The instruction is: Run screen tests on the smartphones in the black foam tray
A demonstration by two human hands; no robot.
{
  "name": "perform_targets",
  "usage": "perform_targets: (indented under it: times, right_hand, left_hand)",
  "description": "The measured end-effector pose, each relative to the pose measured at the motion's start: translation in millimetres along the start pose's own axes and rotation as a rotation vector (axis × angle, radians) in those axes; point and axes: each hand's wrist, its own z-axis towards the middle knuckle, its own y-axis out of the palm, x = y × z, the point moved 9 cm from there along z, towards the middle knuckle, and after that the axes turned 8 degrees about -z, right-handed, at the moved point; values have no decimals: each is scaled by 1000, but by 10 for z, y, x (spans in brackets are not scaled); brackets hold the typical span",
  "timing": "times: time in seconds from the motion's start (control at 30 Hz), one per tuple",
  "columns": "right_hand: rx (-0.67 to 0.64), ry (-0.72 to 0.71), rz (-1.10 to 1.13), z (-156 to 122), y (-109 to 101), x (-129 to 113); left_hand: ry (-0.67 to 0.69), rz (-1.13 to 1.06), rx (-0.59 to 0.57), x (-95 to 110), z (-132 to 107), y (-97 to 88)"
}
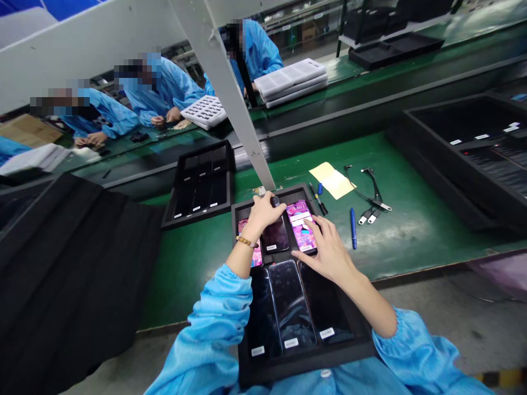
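A black foam tray in front of me holds several phones in two rows. My left hand is over the dark middle phone of the far row, fingers bent near its top end and thumb stretched to the right. A small dark rounded thing shows between thumb and fingers; I cannot make out what it is. The lit phone on the right shows a purple-pink screen. My right hand reaches over it, fingers spread, a fingertip at the screen. Partly behind my left wrist is another lit phone.
Right of the tray lie a yellow paper, a blue pen, a black pen and short cables. Other phone trays stand at the back left and right. A white post rises behind. Co-workers sit across the line.
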Motion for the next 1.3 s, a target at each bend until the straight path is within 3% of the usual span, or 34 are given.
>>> perform_targets:
  times: [0.17, 0.43, 0.57, 0.67, 0.73, 0.83, 0.93, 1.03, 1.17, 1.3]
  right_hand:
    - [-21, 6, 22, 1, -3, -5]
    - [101, 33, 196, -32, -268, 47]
    - [45, -198, 180, -82, -306, -225]
    - [-114, -415, 153, -69, -170, -506]
    - [-214, -468, 120, 30, -55, -586]
    - [-197, -372, 44, 298, -36, -459]
    - [-87, -247, 52, 414, -189, -181]
    - [-29, -214, 154, 280, -323, 71]
    - [-71, -234, 178, 162, -272, 220]
    - [-62, -150, 0, 357, -201, 138]
  left_hand:
    - [-13, 0, -70, -25, -10, -49]
    - [-88, 78, -62, 68, -346, 199]
    - [-73, 143, 5, 149, -447, 100]
    - [49, 181, 139, 109, -553, -176]
    - [188, 125, 263, -26, -695, -423]
    - [409, -57, 369, -402, -1028, -687]
    - [529, -148, 319, -802, -1330, -649]
    - [477, -184, 227, -1100, -1391, -414]
    - [284, -258, 358, -1355, -1205, -293]
    - [229, -426, 432, -1451, -1095, -236]
